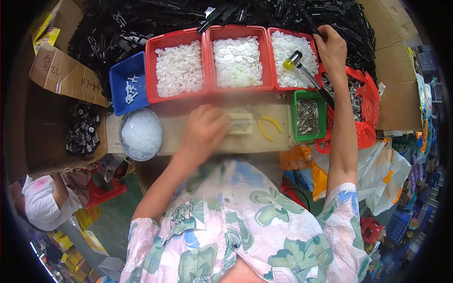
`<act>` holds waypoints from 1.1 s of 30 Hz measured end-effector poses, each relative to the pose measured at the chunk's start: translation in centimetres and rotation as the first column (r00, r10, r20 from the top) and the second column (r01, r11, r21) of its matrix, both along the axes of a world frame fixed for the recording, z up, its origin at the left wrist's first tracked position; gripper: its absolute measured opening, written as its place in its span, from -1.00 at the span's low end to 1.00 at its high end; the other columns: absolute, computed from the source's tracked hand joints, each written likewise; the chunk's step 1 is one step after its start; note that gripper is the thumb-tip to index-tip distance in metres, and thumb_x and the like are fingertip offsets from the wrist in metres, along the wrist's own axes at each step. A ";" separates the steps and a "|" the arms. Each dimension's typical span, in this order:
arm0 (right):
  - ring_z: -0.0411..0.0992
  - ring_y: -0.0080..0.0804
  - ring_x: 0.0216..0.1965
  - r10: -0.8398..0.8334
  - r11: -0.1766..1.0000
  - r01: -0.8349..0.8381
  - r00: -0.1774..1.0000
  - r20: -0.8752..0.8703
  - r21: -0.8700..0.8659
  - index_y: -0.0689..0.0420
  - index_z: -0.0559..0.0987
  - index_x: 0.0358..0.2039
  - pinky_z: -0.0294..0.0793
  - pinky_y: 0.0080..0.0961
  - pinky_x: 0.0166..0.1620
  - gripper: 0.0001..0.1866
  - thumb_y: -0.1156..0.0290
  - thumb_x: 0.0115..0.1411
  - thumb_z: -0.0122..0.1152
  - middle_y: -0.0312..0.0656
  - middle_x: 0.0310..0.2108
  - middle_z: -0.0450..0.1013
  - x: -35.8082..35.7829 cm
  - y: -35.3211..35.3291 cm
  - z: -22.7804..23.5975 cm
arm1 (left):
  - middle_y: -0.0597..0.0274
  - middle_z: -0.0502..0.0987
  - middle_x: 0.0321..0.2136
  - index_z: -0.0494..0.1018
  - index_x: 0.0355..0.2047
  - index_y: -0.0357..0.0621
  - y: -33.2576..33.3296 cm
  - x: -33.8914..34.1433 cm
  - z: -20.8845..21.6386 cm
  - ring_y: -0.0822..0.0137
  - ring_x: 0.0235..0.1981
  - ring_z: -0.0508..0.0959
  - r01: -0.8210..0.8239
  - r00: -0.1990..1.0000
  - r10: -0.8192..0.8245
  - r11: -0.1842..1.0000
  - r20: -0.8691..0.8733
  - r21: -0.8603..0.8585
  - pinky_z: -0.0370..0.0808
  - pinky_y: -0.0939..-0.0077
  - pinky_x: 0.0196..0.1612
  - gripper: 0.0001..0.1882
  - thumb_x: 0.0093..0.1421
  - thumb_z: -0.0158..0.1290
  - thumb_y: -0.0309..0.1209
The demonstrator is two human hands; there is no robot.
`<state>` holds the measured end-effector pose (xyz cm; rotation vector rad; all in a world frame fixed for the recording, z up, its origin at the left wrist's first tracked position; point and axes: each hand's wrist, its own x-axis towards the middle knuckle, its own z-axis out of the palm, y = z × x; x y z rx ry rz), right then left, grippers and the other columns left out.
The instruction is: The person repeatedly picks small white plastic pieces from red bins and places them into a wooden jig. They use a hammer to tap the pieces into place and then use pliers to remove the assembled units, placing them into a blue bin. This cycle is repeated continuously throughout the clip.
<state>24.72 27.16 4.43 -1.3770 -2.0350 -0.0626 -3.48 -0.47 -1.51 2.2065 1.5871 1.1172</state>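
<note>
My left hand [205, 129], slightly smeared by motion, curls its fingers closed at the left end of a small cream block fixture [241, 123] on the worktable. What its fingertips hold, if anything, is hidden. My right hand [331, 49] reaches to the far right and pinches the end of a long black plastic strip [307, 20] at the edge of a heap of black parts [255, 14]. Just right of the fixture lie pliers [270, 128] with yellow handles. A small hammer [306, 73] with a yellow-tipped head rests across the rightmost red bin, beside my right forearm.
Red bins [205, 63] hold small white plastic pieces. A blue bin [127, 85], a round bowl of clear pieces [140, 134], a green tray of metal pins [308, 115] and a red bag [370, 101] surround the worktable. Cardboard walls [398, 85] flank it. Another person sits at lower left.
</note>
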 end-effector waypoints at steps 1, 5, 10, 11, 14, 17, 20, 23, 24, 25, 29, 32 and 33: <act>0.58 -0.22 -0.33 0.022 0.996 -0.027 0.998 -0.062 -0.088 0.24 0.62 -0.22 0.50 -0.36 -0.14 -0.78 0.41 0.14 0.31 -0.07 -0.34 0.61 -0.5 -1.9 1.2 | 0.12 0.56 -0.31 0.60 -0.23 -0.23 0.0 -0.1 0.2 0.11 -0.21 0.52 -0.019 0.999 0.019 1.000 0.044 0.001 0.44 0.25 -0.14 -0.73 0.01 0.31 -0.50; 0.52 -0.50 -0.34 0.309 0.842 -0.416 0.894 -0.324 -0.343 0.26 0.62 -0.19 0.46 -0.50 -0.19 -0.77 0.46 0.14 0.31 -0.24 -0.37 0.60 -1.7 -9.8 1.8 | 0.04 0.59 -0.21 0.59 -0.10 -0.28 0.3 -0.6 1.2 0.16 -0.20 0.56 -0.103 0.954 0.112 0.994 0.280 -0.048 0.48 0.32 -0.10 -0.65 0.06 0.29 -0.53; 0.45 -0.58 -0.28 0.299 0.458 -0.543 0.840 -0.453 -0.704 0.24 0.62 -0.17 0.42 -0.57 -0.15 -0.75 0.48 0.12 0.32 -0.32 -0.33 0.56 -4.9 -16.6 1.5 | 0.19 0.62 -0.17 0.56 -0.05 -0.36 0.2 -1.2 1.6 0.44 -0.12 0.59 -0.033 0.760 0.220 0.953 0.612 -0.302 0.49 0.57 -0.06 -0.71 0.23 0.22 -0.50; 0.45 -0.58 -0.28 0.278 0.432 -0.523 0.852 -0.444 -0.735 0.24 0.61 -0.16 0.42 -0.57 -0.15 -0.74 0.48 0.11 0.33 -0.31 -0.32 0.55 -5.4 -17.3 1.3 | 0.26 0.63 -0.25 0.58 -0.12 -0.38 0.1 -1.0 1.1 0.53 -0.26 0.59 -0.009 0.696 0.233 0.949 0.680 -0.316 0.50 0.65 -0.16 -0.76 0.29 0.19 -0.45; 0.45 -0.54 -0.32 0.406 0.660 -0.571 0.818 -0.408 -0.489 0.26 0.60 -0.16 0.44 -0.51 -0.24 -0.72 0.51 0.08 0.36 -0.27 -0.34 0.55 -6.5 -18.9 0.4 | 0.28 0.63 -0.35 0.61 -0.20 -0.35 -0.7 -0.6 1.9 0.54 -0.36 0.59 0.095 0.433 0.422 0.857 0.796 -0.506 0.51 0.64 -0.22 -0.79 0.30 0.19 -0.41; 0.52 -0.28 -0.32 0.478 0.691 -0.602 0.796 -0.372 -0.400 0.28 0.59 -0.18 0.47 -0.38 -0.26 -0.70 0.52 0.06 0.41 -0.09 -0.33 0.54 -7.3 -19.9 -0.2 | 0.30 0.63 -0.38 0.62 -0.23 -0.33 -1.3 -1.1 1.7 0.55 -0.37 0.58 0.083 0.461 0.430 0.850 0.776 -0.521 0.51 0.65 -0.23 -0.80 0.30 0.20 -0.40; 0.52 -0.11 -0.27 0.463 0.677 -0.602 0.795 -0.392 -0.422 0.29 0.59 -0.19 0.46 -0.31 -0.22 -0.70 0.50 0.06 0.42 -0.02 -0.33 0.52 -7.5 -20.5 -0.4 | 0.30 0.64 -0.37 0.61 -0.23 -0.33 -2.4 -1.4 1.5 0.56 -0.35 0.58 0.061 0.510 0.445 0.835 0.736 -0.547 0.51 0.65 -0.22 -0.81 0.28 0.21 -0.41; 0.51 -0.10 -0.28 0.468 0.674 -0.621 0.779 -0.418 -0.401 0.28 0.59 -0.22 0.45 -0.29 -0.21 -0.71 0.49 0.05 0.42 -0.05 -0.33 0.51 -7.6 -20.9 -1.9 | 0.35 0.61 -0.39 0.62 -0.17 -0.30 -3.3 -1.4 1.5 0.61 -0.40 0.53 0.038 0.518 0.406 0.869 0.753 -0.494 0.46 0.70 -0.27 -0.80 0.26 0.23 -0.43; 0.50 -0.09 -0.27 0.463 0.677 -0.621 0.776 -0.428 -0.395 0.28 0.59 -0.23 0.44 -0.28 -0.21 -0.72 0.49 0.04 0.43 -0.05 -0.32 0.50 -7.8 -21.1 -2.3 | 0.37 0.60 -0.40 0.61 -0.13 -0.28 -3.6 -1.4 1.7 0.63 -0.42 0.49 -0.006 0.558 0.438 0.852 0.705 -0.524 0.42 0.72 -0.30 -0.78 0.25 0.24 -0.44; 0.49 -0.09 -0.26 0.458 0.680 -0.621 0.775 -0.436 -0.389 0.28 0.60 -0.23 0.44 -0.27 -0.20 -0.72 0.49 0.04 0.43 -0.06 -0.32 0.49 -7.9 -21.3 -2.8 | 0.39 0.59 -0.41 0.61 -0.09 -0.26 -3.9 -1.6 2.0 0.65 -0.43 0.46 -0.051 0.594 0.468 0.834 0.655 -0.550 0.38 0.73 -0.34 -0.74 0.23 0.25 -0.45; 0.44 -0.10 -0.21 0.488 0.716 -0.612 0.783 -0.387 -0.337 0.26 0.61 -0.25 0.42 -0.27 -0.16 -0.72 0.47 0.02 0.43 -0.09 -0.26 0.47 -8.2 -21.2 -4.7 | 0.47 0.54 -0.45 0.55 0.07 -0.19 -5.0 -2.9 2.0 0.69 -0.49 0.33 -0.271 0.755 0.508 0.818 0.415 -0.507 0.21 0.74 -0.45 -0.56 0.17 0.30 -0.46; 0.43 -0.11 -0.19 0.493 0.713 -0.609 0.788 -0.368 -0.349 0.24 0.62 -0.26 0.40 -0.26 -0.13 -0.72 0.44 0.01 0.44 -0.11 -0.25 0.47 -8.4 -21.3 -5.3 | 0.48 0.53 -0.46 0.53 0.11 -0.18 -5.5 -3.4 1.3 0.71 -0.50 0.31 -0.291 0.742 0.527 0.810 0.414 -0.509 0.17 0.73 -0.47 -0.51 0.14 0.31 -0.45; 0.42 -0.12 -0.19 0.489 0.711 -0.605 0.792 -0.366 -0.359 0.24 0.62 -0.26 0.40 -0.25 -0.12 -0.72 0.44 0.01 0.44 -0.12 -0.25 0.47 -8.5 -21.5 -5.4 | 0.48 0.53 -0.46 0.53 0.10 -0.18 -5.6 -3.4 1.3 0.71 -0.49 0.32 -0.293 0.746 0.527 0.809 0.407 -0.509 0.17 0.73 -0.47 -0.51 0.14 0.32 -0.45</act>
